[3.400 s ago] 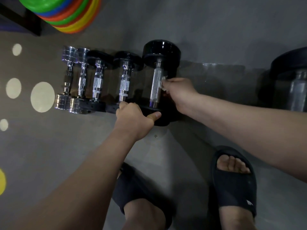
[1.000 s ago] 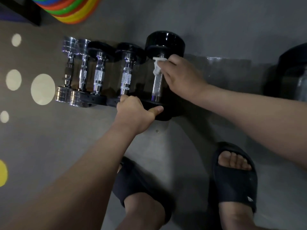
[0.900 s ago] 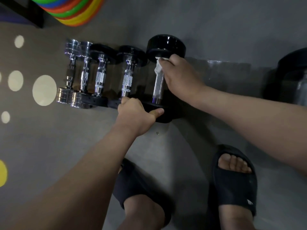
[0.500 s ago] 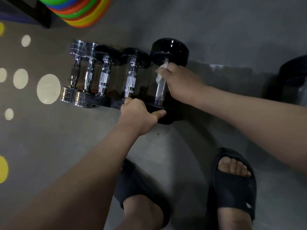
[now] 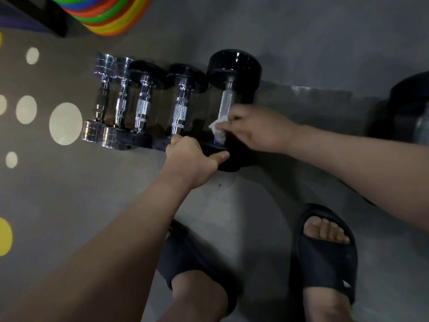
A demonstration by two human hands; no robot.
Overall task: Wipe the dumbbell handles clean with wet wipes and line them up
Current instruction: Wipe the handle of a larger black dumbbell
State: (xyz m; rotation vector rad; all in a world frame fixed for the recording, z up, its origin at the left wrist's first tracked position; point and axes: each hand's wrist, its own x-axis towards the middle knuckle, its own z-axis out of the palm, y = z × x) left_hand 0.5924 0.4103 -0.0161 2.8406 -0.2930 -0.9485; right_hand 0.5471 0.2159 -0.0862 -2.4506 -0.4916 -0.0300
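Note:
Several dumbbells lie side by side on the grey floor. The largest, a black dumbbell (image 5: pixel 234 68), is at the right end of the row, its metal handle (image 5: pixel 226 101) partly bare. My right hand (image 5: pixel 255 130) holds a white wet wipe (image 5: pixel 218 129) wrapped around the near end of that handle. My left hand (image 5: pixel 192 159) grips the dumbbell's near black head, thumb stretched across it. To the left lie two smaller black dumbbells (image 5: pixel 181 108) and two chrome dumbbells (image 5: pixel 104 101).
A stack of coloured discs (image 5: pixel 109 15) sits at the top left beside a dark frame. Another big black dumbbell (image 5: pixel 411 110) lies at the right edge. My feet in black slippers (image 5: pixel 325 254) stand just behind the row. Pale dots mark the floor on the left.
My right hand has slid the wipe from the far end of the handle, by the far head, down to its near end. My left hand has stayed on the near head.

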